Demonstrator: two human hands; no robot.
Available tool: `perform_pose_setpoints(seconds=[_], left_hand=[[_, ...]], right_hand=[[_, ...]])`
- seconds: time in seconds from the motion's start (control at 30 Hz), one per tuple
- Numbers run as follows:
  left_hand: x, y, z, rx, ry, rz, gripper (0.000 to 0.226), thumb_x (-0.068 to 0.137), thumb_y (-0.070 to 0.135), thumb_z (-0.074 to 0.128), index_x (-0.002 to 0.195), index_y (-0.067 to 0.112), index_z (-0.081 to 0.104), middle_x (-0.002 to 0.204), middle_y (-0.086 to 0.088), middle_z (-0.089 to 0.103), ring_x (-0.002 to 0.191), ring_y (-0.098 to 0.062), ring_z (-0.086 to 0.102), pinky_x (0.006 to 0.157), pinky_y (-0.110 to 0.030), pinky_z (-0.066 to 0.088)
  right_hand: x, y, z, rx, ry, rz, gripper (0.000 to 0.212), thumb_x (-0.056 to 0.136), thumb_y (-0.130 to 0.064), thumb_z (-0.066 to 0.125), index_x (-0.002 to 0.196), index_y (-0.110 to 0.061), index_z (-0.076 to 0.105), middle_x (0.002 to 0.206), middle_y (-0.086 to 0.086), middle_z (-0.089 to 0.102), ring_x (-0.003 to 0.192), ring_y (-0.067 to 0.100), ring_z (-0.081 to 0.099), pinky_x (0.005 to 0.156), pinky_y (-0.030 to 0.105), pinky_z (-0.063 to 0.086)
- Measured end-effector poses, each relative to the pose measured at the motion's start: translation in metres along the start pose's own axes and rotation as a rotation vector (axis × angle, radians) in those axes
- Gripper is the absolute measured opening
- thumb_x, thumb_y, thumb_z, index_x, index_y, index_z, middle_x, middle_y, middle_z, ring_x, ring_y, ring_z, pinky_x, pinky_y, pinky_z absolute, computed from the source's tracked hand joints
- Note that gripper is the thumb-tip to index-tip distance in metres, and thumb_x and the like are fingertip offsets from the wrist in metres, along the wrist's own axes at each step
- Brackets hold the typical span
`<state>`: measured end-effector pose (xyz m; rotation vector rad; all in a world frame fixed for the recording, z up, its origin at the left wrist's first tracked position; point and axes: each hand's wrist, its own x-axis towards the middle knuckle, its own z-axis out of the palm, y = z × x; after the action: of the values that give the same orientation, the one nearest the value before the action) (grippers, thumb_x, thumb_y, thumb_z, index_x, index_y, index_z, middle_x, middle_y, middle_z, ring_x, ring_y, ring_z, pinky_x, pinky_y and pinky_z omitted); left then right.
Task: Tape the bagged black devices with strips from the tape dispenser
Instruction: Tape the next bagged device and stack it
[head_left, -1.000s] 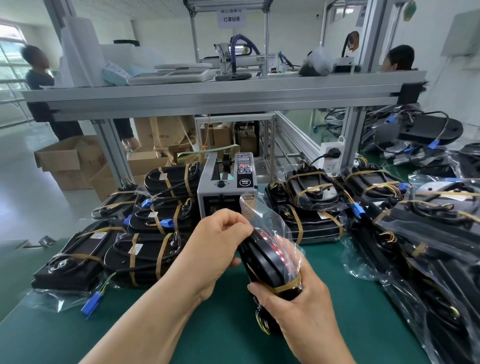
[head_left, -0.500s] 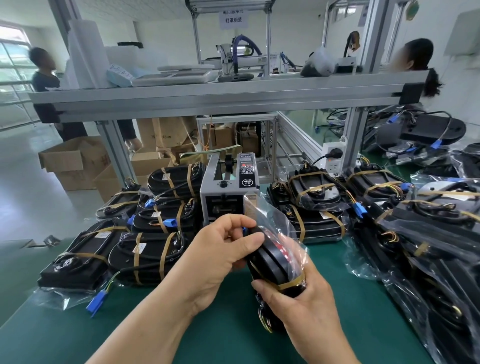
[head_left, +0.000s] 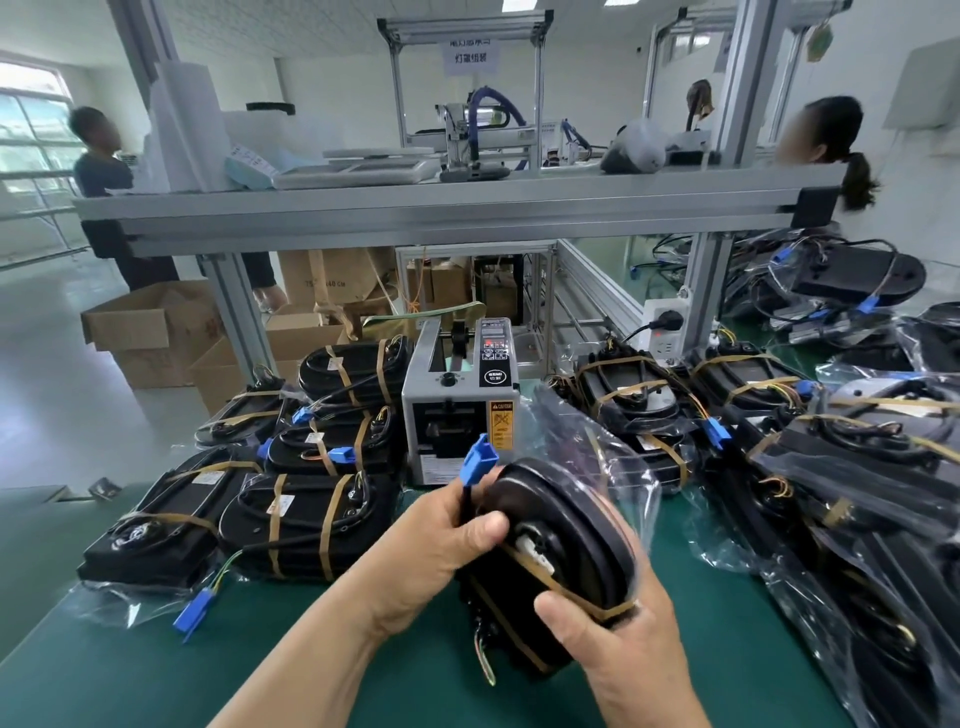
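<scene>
I hold one bagged black device (head_left: 566, 540) above the green table, tilted on edge, with a brown tape strip around its lower end. My left hand (head_left: 441, 545) grips its black cable, whose blue connector (head_left: 479, 460) sticks up above my fingers. My right hand (head_left: 618, 639) grips the device's lower right end, thumb on the tape. The loose end of the clear bag (head_left: 597, 447) stands up behind it. The grey tape dispenser (head_left: 457, 405) stands just behind, at the table's middle.
Taped black devices are stacked left (head_left: 291, 519) and right (head_left: 634, 405) of the dispenser. A heap of bagged devices (head_left: 872, 493) fills the right side. An aluminium shelf frame (head_left: 457, 208) spans overhead. Cardboard boxes (head_left: 150, 332) sit on the floor at left. Two people stand behind.
The device has turned in my hands so its broad face shows. My left hand has shifted onto the cable, and the blue connector now sticks up above it.
</scene>
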<state>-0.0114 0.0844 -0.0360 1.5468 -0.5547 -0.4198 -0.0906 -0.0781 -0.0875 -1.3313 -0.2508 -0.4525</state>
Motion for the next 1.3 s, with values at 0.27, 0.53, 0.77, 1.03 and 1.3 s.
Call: perform_pose_setpoints(seconds=[0.27,0.53,0.77,1.03,1.3], left_hand=[[0.002,0.021,-0.011,0.169,-0.049,0.131,0.065,0.068,0.031,0.088,0.126,0.015,0.066,0.124,-0.009,0.067,0.119,-0.026,0.062,0.106,-0.04,0.047],[0.01,0.02,0.015,0.749,-0.041,0.353,0.057,0.064,0.031,0.088,0.118,0.031,0.069,0.111,0.021,0.064,0.114,0.002,0.053,0.105,-0.022,0.035],[0.001,-0.017,0.039,0.654,0.228,0.567,0.016,0.08,0.026,0.073,0.093,0.032,0.066,0.114,0.018,0.064,0.12,-0.01,0.056,0.118,-0.041,0.021],[-0.003,-0.026,0.037,0.908,0.259,0.638,0.01,0.077,0.022,0.077,0.085,0.028,0.079,0.121,0.009,0.06,0.12,-0.009,0.047,0.103,-0.046,0.035],[-0.013,-0.006,0.037,0.802,0.233,0.508,0.024,0.079,0.014,0.072,0.094,0.034,0.075,0.123,0.017,0.058,0.126,-0.01,0.049,0.105,-0.028,0.038]], right_hand=[[0.023,-0.041,-0.055,-0.108,-0.406,0.219,0.076,0.073,-0.05,0.081,0.141,-0.031,0.053,0.146,-0.002,0.056,0.139,0.018,0.047,0.114,0.038,0.039],[0.034,-0.033,-0.055,-0.307,-0.33,0.221,0.032,0.091,-0.037,0.055,0.12,-0.041,0.067,0.125,-0.013,0.07,0.122,0.006,0.061,0.102,0.02,0.046],[0.019,-0.005,-0.053,-0.348,-0.095,0.235,0.04,0.095,-0.042,0.038,0.115,-0.033,0.072,0.119,-0.019,0.071,0.117,0.001,0.062,0.104,0.03,0.044],[0.022,-0.013,-0.048,-0.343,-0.061,0.284,0.03,0.098,-0.046,0.045,0.112,-0.041,0.072,0.114,-0.021,0.071,0.111,-0.003,0.063,0.092,0.015,0.045],[0.015,-0.008,-0.043,-0.317,-0.013,0.345,0.052,0.076,-0.01,0.084,0.119,-0.032,0.066,0.101,-0.016,0.076,0.093,0.002,0.072,0.075,0.008,0.05]])
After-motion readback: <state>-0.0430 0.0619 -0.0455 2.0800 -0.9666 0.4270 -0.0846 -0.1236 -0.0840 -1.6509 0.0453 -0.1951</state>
